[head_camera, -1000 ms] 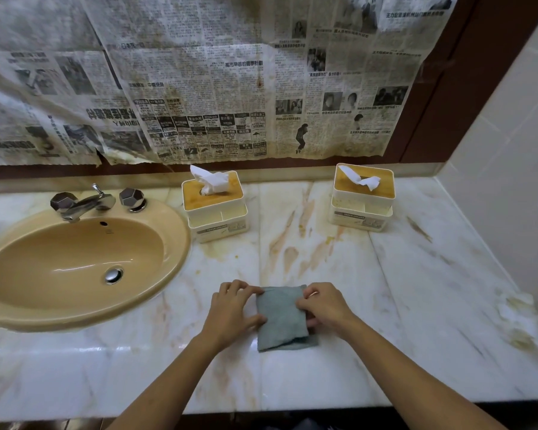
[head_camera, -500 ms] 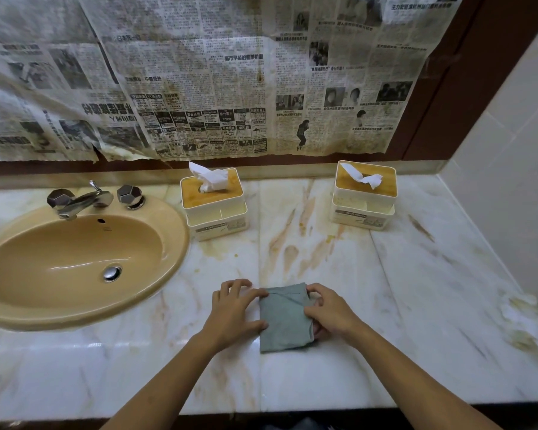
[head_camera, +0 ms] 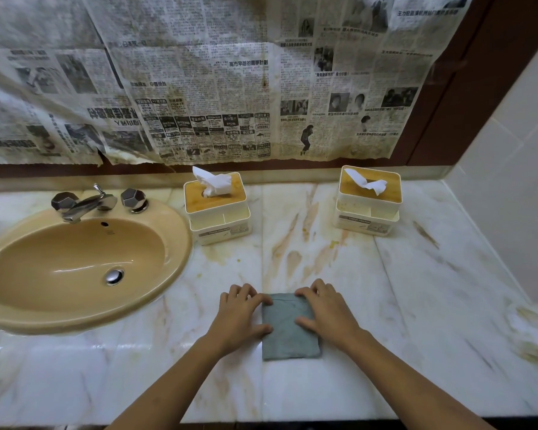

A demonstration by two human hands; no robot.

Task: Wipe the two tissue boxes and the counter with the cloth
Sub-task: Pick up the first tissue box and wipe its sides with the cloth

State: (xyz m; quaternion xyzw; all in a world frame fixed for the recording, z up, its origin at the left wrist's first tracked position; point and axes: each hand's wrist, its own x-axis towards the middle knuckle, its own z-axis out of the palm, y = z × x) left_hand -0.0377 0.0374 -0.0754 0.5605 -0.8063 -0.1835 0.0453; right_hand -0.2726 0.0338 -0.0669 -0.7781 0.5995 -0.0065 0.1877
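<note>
Folded grey-green cloth (head_camera: 288, 328): lies flat on the marble bench (head_camera: 432, 290), right of the tan oval sink (head_camera: 75, 265) and nearer the front edge than the sink's bowl. Left hand (head_camera: 238, 315): palm down, fingers relaxed, a fingertip and the thumb touching the cloth's edge on the sink side; nothing gripped. Right hand (head_camera: 330, 315): palm down, fingers spread, laid over the cloth's side away from the sink and pressing it flat; nothing gripped. First tissue box (head_camera: 218, 212): cream body, wood-coloured lid, white tissue standing out of the slot; just beside the sink's right rim, toward the back. Second tissue box (head_camera: 367, 206): same pattern, tissue drooping from the slot; well to the right of the sink, at the back. Brown-yellow stains (head_camera: 292, 262): on the bench right of the sink, between the two boxes and spreading forward toward the cloth. Chrome faucet (head_camera: 84, 204): two faceted knobs, on the sink's back rim. Chrome drain plug (head_camera: 114, 276): in the sink's bowl. Stained newspaper sheets (head_camera: 215, 88): cover the wall behind and above the sink. Pale tiled wall (head_camera: 510, 150): far right of the sink.
</note>
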